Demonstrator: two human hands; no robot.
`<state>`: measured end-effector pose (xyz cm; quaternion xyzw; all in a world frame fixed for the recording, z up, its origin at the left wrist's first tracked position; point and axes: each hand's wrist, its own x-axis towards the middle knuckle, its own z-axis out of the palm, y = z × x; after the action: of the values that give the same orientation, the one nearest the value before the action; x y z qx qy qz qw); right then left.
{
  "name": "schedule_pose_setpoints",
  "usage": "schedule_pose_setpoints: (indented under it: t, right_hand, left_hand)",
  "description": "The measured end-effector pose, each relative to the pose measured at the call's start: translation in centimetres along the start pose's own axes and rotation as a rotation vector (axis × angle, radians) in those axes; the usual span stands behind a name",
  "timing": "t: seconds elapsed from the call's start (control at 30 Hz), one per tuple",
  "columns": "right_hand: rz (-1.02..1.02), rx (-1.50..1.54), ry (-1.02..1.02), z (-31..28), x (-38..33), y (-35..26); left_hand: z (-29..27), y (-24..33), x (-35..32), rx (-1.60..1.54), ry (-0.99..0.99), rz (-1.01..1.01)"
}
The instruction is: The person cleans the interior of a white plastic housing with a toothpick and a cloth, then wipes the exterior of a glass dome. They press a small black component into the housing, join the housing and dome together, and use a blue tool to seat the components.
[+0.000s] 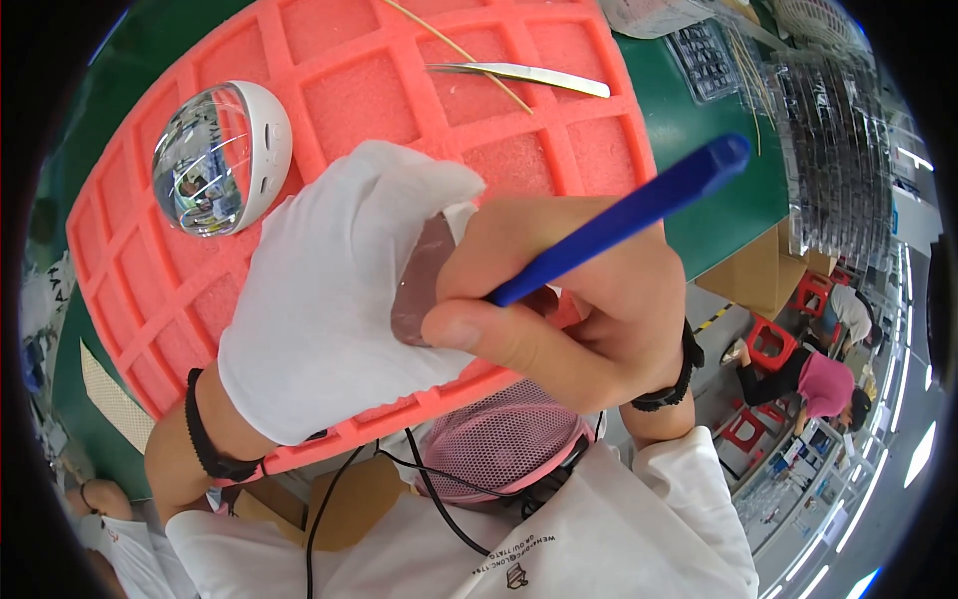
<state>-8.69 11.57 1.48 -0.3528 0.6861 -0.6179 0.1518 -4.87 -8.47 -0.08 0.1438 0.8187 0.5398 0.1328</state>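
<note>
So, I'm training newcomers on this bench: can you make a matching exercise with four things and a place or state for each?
1. tweezers
2. blue pen-shaped tool
3. glossy white-rimmed dome
4. left hand

A. gloved in white
B. gripped by the right hand
C. crossing a thin stick
D. on the left of the foam tray

Pairs: 1-C; 2-B; 3-D; 4-A

The green table (733, 215) is supporting a pink gridded foam tray (359, 100). A small tray of dark parts (705, 62) is lying on the table's right side; a pale patterned sheet (112, 399) is lying at left. The foam is carrying a white-rimmed dome (205, 160), and silver tweezers (544, 76) are crossing a thin stick (449, 42).
</note>
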Motion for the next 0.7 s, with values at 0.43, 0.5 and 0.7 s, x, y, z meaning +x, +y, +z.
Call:
schedule_pose_setpoints:
  t: [0.43, 0.5, 0.7]
  right_hand:
    - [-0.017, 0.050, -0.029, -0.8, -0.6, 0.2]
    - [0.032, 0.058, 0.161, -1.2, -1.0, -0.2]
    - [-0.135, 0.203, 0.170, -2.8, -1.3, 2.4]
  left_hand:
    - [-0.4, -0.3, -0.2, 0.121, 0.003, 0.117]
    - [-0.9, -0.1, 0.0, 0.162, -0.007, 0.199]
    - [-1.4, -1.2, 0.5, 0.015, -0.112, 0.264]
